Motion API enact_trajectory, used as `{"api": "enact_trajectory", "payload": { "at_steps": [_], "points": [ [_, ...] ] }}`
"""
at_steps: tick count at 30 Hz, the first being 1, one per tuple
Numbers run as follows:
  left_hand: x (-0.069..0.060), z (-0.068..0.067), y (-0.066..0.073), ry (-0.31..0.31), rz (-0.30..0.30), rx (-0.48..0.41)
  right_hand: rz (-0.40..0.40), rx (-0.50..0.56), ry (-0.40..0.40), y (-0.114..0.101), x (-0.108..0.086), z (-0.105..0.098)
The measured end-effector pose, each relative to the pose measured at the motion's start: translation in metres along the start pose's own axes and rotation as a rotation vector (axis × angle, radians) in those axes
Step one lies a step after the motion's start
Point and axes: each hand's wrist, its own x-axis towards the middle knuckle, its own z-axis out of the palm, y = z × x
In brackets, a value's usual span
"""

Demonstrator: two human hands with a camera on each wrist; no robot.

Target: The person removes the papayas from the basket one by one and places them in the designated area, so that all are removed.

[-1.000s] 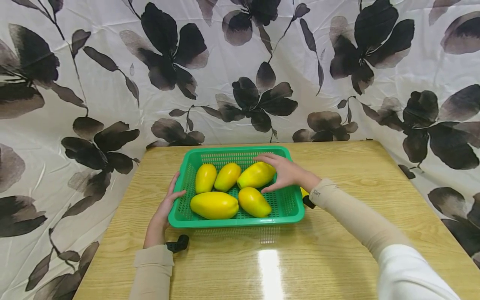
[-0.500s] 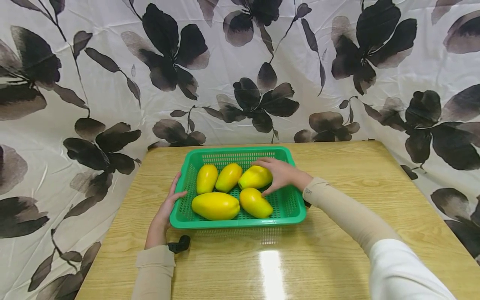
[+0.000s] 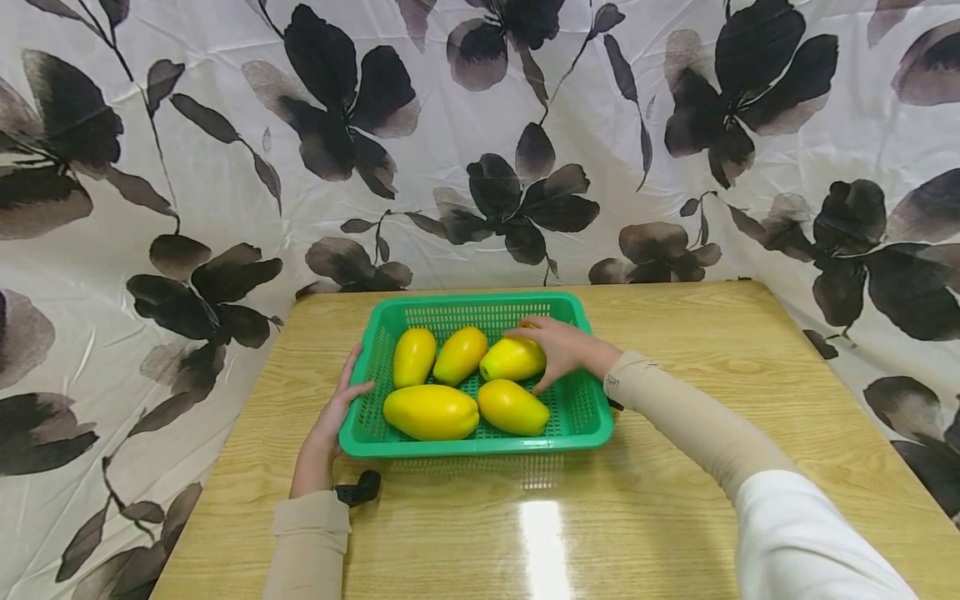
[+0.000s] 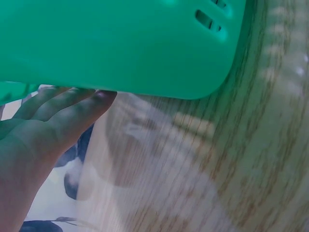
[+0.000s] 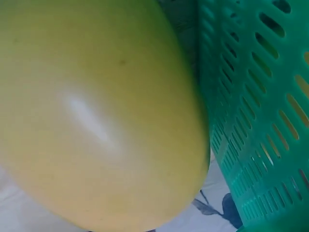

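Observation:
Several yellow papayas lie in a green plastic basket on the table. My right hand reaches over the basket's right side and grips the papaya at the back right, fingers on its far side and thumb on its near side. That papaya fills much of the right wrist view, where the hand itself does not show. My left hand holds the basket's left side, thumb over the rim and fingers along the outer wall. Near the right thumb lies another papaya, and a larger papaya is front left.
Two more papayas, one at the back left and one at the back middle, sit in the basket. The wooden table reaches back to a flower-printed cloth, which also hangs along both sides.
My right hand has moved left and closed around the back-right papaya. The front-right papaya has turned slightly. The left hand still holds the basket.

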Motion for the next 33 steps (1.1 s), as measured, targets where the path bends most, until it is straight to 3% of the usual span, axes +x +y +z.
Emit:
{"api": "enact_trajectory", "payload": {
  "at_steps": [8,13,22,27,33],
  "points": [
    [0.001,0.001,0.0,-0.01,0.003,-0.02,0.013,-0.024,-0.119,-0.002,0.0,0.006],
    [0.001,0.001,0.001,-0.006,0.009,-0.018,-0.001,0.014,-0.13,-0.002,0.002,0.012],
    [0.001,0.001,0.001,0.003,-0.008,0.004,-0.009,0.067,-0.117,-0.004,-0.001,0.015],
    [0.001,0.001,0.0,0.016,-0.013,0.036,-0.046,0.073,-0.07,-0.006,-0.004,0.013],
    [0.002,0.0,0.0,0.014,-0.018,0.008,-0.052,0.095,0.008,-0.01,-0.008,0.004]
  ]
}}
